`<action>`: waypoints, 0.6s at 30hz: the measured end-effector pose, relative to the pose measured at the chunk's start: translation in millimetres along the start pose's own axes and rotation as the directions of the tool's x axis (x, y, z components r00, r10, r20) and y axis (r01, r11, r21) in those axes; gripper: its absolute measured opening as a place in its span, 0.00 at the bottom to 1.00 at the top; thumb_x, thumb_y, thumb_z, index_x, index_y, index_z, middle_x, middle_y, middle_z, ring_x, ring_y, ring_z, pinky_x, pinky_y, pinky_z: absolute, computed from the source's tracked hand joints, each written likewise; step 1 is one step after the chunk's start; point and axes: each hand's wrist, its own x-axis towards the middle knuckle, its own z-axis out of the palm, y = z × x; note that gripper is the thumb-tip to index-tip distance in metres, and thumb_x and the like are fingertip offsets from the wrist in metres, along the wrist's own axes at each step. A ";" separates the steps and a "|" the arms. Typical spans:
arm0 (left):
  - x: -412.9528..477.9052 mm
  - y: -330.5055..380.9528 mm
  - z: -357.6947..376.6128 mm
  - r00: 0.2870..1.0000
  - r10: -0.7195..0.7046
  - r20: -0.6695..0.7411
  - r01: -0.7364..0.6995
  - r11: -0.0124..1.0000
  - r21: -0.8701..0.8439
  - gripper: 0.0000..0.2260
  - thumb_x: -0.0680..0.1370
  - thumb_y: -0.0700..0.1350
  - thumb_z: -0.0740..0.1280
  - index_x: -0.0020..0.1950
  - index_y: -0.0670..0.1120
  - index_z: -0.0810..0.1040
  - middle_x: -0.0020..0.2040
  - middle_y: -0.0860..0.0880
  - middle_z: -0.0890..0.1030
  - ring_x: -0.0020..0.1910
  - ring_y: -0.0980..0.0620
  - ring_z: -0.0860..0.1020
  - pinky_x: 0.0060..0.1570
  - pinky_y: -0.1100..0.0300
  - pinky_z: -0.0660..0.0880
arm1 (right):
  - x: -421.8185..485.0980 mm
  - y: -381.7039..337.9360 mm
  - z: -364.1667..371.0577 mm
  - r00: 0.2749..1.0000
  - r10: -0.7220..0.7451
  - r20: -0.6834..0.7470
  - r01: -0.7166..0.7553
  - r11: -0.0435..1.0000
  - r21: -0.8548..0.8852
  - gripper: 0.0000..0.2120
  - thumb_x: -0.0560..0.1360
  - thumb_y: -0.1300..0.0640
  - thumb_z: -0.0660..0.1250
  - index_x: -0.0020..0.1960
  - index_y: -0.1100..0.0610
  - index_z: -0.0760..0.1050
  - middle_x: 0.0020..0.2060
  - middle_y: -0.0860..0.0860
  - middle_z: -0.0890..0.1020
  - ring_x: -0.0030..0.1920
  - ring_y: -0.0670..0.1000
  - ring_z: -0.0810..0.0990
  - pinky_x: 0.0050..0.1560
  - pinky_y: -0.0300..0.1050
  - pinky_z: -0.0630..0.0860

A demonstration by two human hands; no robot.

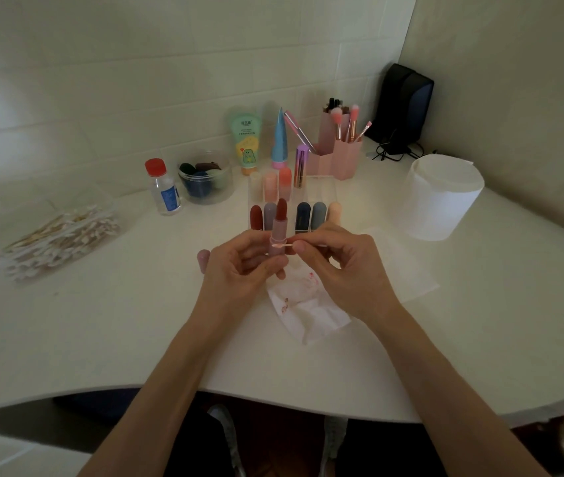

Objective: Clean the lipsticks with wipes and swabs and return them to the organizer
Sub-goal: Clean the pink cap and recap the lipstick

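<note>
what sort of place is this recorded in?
Probably a home makeup desk: white table in a tiled corner, lipstick organizer, pink brush holder, pile of swabs.

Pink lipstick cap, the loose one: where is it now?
In the head view, the loose pink lipstick cap sits on the white table, just left of the left hand, which holds the open pink-cased red lipstick.

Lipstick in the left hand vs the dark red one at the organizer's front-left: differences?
The held lipstick is uncapped, red bullet exposed above a pink tube; the organizer lipstick is capped in dark red. The left hand grips the held one, a swab touching its collar; the organizer lipstick stands untouched in the organizer. Both are roughly upright.
</note>
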 end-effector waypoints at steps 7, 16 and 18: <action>-0.3 -4.0 -2.6 0.998 0.020 0.052 -0.026 0.992 0.120 0.12 0.80 0.46 0.67 0.62 0.46 0.81 0.39 0.45 0.82 0.36 0.45 0.78 0.37 0.57 0.72 | 0.2 -0.7 -0.3 1.000 -0.026 -0.015 0.026 0.999 -0.044 0.08 0.79 0.62 0.71 0.57 0.58 0.85 0.39 0.54 0.81 0.37 0.50 0.74 0.38 0.44 0.74; -3.6 3.5 -0.5 0.999 0.043 0.028 -0.045 0.996 0.081 0.17 0.75 0.41 0.72 0.63 0.48 0.80 0.48 0.61 0.86 0.43 0.58 0.84 0.47 0.69 0.77 | -1.3 -0.6 4.3 0.998 -0.064 -0.023 0.062 0.995 -0.076 0.07 0.80 0.61 0.71 0.55 0.60 0.85 0.39 0.53 0.82 0.38 0.54 0.77 0.40 0.48 0.76; -2.7 1.4 -1.4 0.999 0.042 0.008 -0.043 0.996 0.077 0.20 0.75 0.40 0.72 0.67 0.44 0.78 0.47 0.54 0.87 0.41 0.53 0.85 0.45 0.66 0.76 | -0.8 0.0 4.2 0.998 -0.064 -0.026 0.062 0.994 -0.086 0.07 0.80 0.60 0.70 0.55 0.58 0.85 0.41 0.55 0.83 0.39 0.55 0.78 0.41 0.51 0.76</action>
